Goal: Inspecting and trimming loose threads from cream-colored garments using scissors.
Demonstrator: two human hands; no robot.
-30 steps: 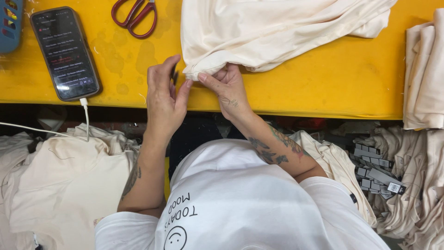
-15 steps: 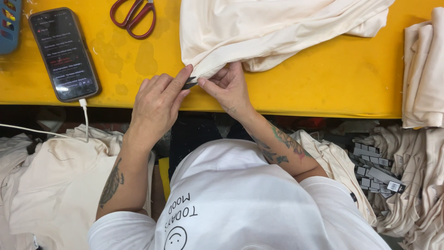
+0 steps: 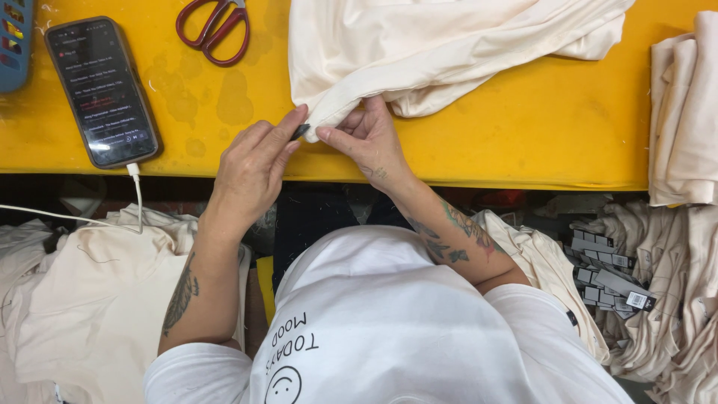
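Pinching a small dark tag (image 3: 301,132) between thumb and forefinger, the left hand (image 3: 250,168) is pressing it against the corner of the cream garment (image 3: 434,45), while the right hand (image 3: 370,142) is gripping that same corner of cloth between its fingertips, so both hands are meeting at one spot just over the near edge of the yellow table (image 3: 523,135). That garment is lying bunched and folded on the table, soft and pale, its lower corner pulled toward the person (the rest is spreading up past the top of the view).

Taking the garment as the landmark and going left to right: far to its left, a blue object (image 3: 13,41) is showing at the table's edge; nearer, a phone (image 3: 101,90) is lying screen up with a white cable (image 3: 90,221) running off the table; just left of the garment, red-handled scissors (image 3: 213,30) are resting. To the garment's right, a stack of folded cream cloth (image 3: 684,112) is hanging over the table's end. Below and right of it, off the table, a heap of grey tags (image 3: 606,273) is lying among more cream fabric. Nothing is blocking the hands.
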